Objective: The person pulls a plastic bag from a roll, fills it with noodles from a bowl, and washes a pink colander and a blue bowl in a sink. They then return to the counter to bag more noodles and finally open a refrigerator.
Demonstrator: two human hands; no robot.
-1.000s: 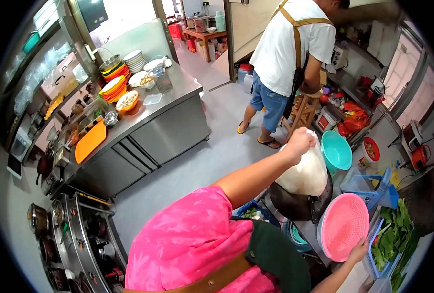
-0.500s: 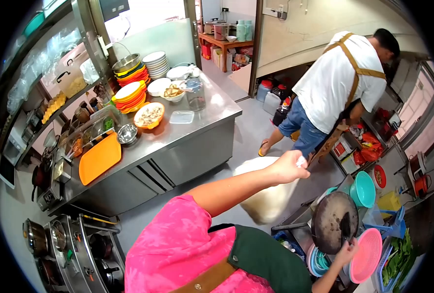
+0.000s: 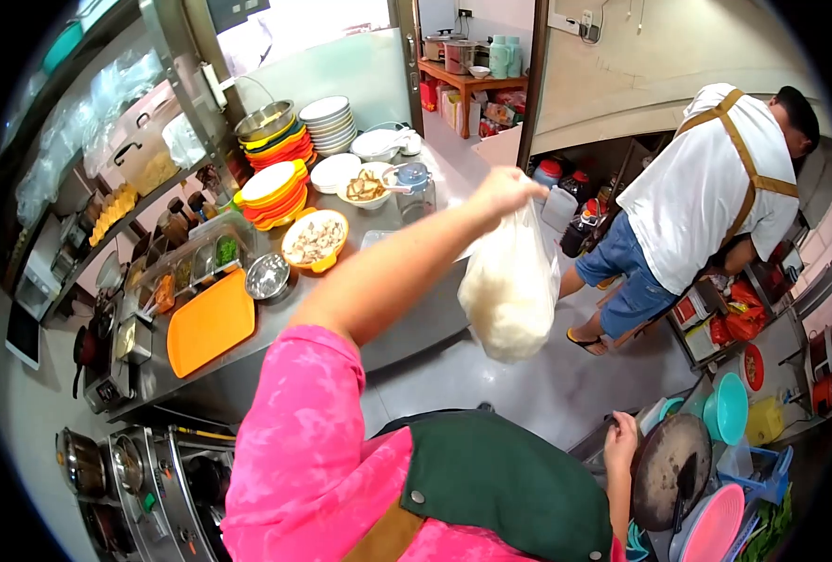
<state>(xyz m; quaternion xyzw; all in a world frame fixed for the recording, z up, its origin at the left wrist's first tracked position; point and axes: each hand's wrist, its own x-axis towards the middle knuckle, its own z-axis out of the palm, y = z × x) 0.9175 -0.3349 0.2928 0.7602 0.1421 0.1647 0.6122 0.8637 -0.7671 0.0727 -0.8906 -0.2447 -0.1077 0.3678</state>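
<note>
My left hand is raised out in front, closed on the gathered top of a clear plastic bag. The bag hangs above the floor and holds a pale, whitish mass that I cannot identify. Low on the right is my right hand, its fingers loosely bent and apart, with nothing visible in it. Beside that hand lies a round chopping board with a dark cleaver on top.
A steel counter carries stacked plates, an orange tray and a bowl of sliced food. A co-worker bends over shelves at right. Near the board are a teal basin and a pink basket.
My left hand has risen and moved left with the bag, which now hangs in plain view. My right hand has moved up and left, off the cleaver handle area. The view has shifted.
</note>
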